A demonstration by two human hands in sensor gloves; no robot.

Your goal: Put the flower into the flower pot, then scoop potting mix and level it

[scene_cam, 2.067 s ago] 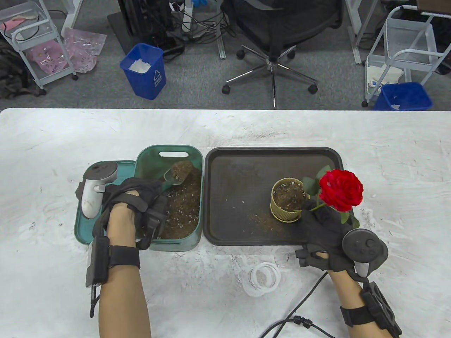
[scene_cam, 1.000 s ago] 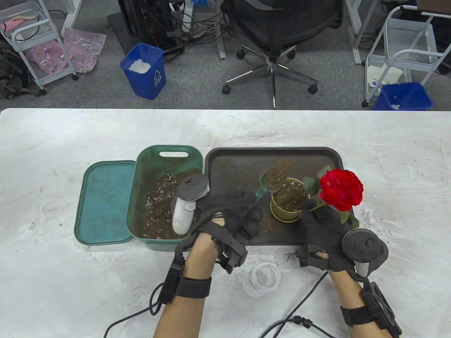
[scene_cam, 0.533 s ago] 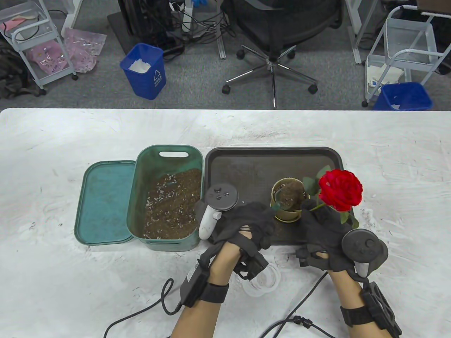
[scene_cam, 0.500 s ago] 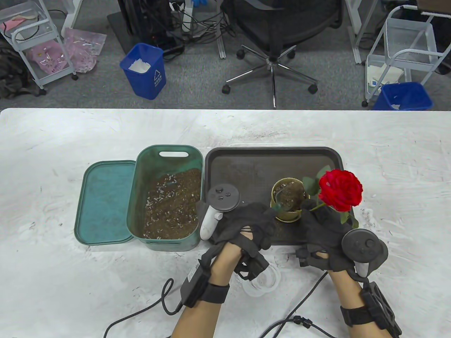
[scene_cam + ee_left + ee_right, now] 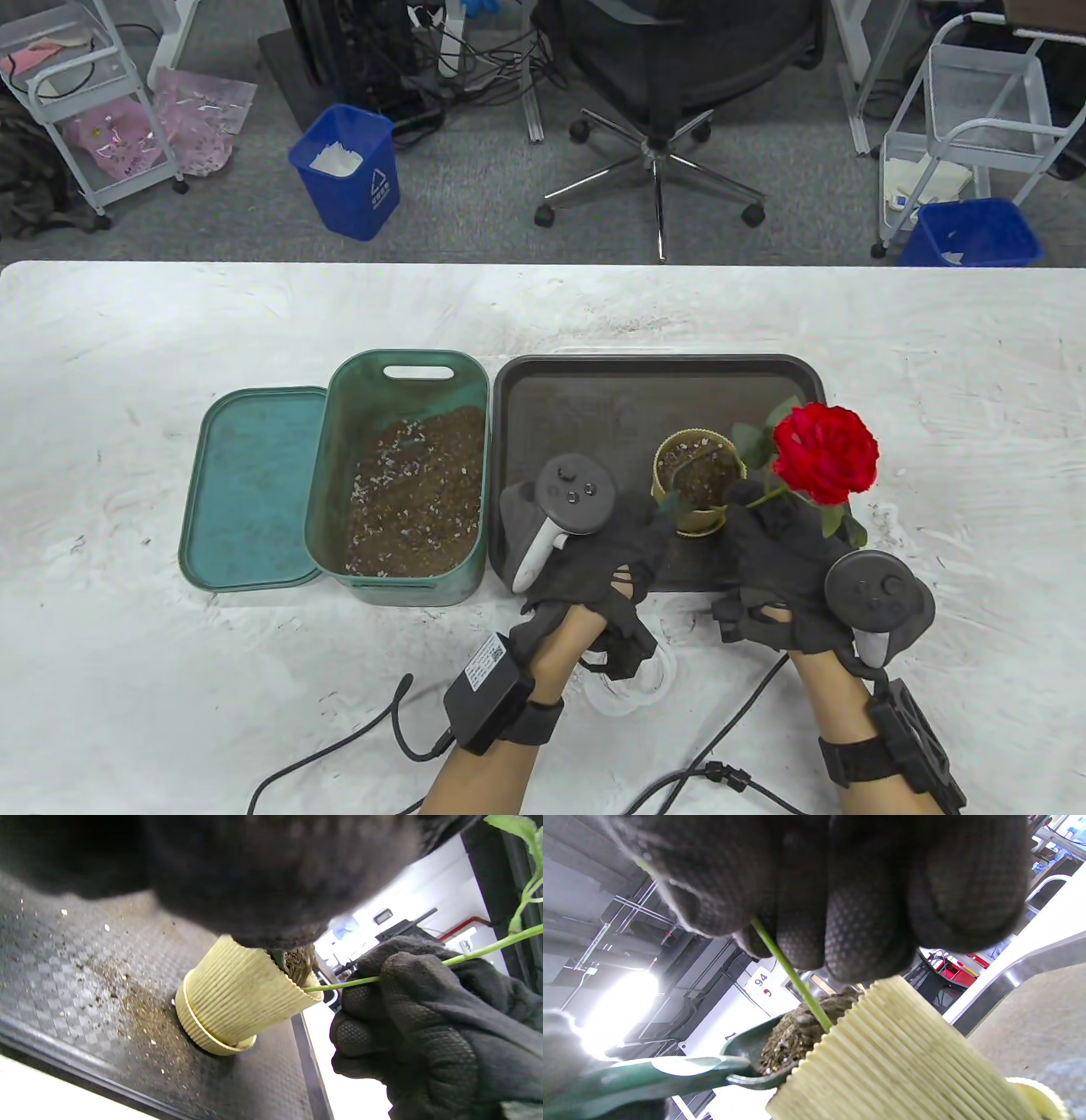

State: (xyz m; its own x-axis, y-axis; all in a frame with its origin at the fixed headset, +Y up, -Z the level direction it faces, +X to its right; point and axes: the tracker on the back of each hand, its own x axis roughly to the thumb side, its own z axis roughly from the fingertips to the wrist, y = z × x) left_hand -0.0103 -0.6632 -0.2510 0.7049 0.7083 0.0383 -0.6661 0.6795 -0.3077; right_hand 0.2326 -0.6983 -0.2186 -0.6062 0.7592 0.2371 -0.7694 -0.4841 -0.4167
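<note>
The yellow ribbed flower pot [image 5: 697,492] stands on the dark tray [image 5: 653,363], partly filled with potting mix. My right hand [image 5: 768,531] pinches the green stem [image 5: 339,986] of the red rose [image 5: 825,454], which leans over the pot's right rim. My left hand [image 5: 628,531] grips the green scoop [image 5: 670,1073] just left of the pot. The scoop's bowl, holding soil, is tipped at the pot [image 5: 903,1060] rim. In the left wrist view the pot [image 5: 237,993] sits beside the right hand [image 5: 424,1027].
The green bin [image 5: 407,475] of potting mix stands left of the tray, with its lid [image 5: 250,484] beside it. Spilled soil [image 5: 140,1010] lies on the tray floor. A white ring [image 5: 632,679] and cables [image 5: 713,768] lie near the front edge.
My left hand carried the loaded scoop from the bin across to the pot and tipped it in. It has since turned and drawn slightly nearer. The right hand kept holding the stem.
</note>
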